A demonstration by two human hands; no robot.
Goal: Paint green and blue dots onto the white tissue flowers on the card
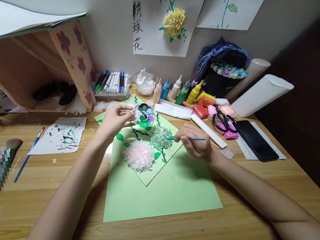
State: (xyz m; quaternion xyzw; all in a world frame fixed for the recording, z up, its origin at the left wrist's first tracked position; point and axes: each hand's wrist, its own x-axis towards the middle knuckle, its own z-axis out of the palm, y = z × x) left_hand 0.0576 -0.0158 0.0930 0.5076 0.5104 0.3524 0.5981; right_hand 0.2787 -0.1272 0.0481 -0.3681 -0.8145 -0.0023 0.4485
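My left hand (118,122) pinches the edge of a small round paint palette (144,115) with dark, green and purple paint in its wells. The palette is over the upper part of a painted card (147,177). My right hand (194,141) grips a thin blue paintbrush (197,139), whose tip touches the right side of a green and white paper flower (161,137). Left of it on the card is a pale pink ruffled flower (139,155), with painted green leaves and dark stems around. A green sheet (159,199) lies under the card.
A paint-marked paper (61,136), another blue brush (29,154) and a large brush (1,178) lie left. Markers (113,85), a bowl (146,83) and paint bottles (184,92) stand behind. Scissors (224,122), a phone (256,140) and a white tube (260,96) are right.
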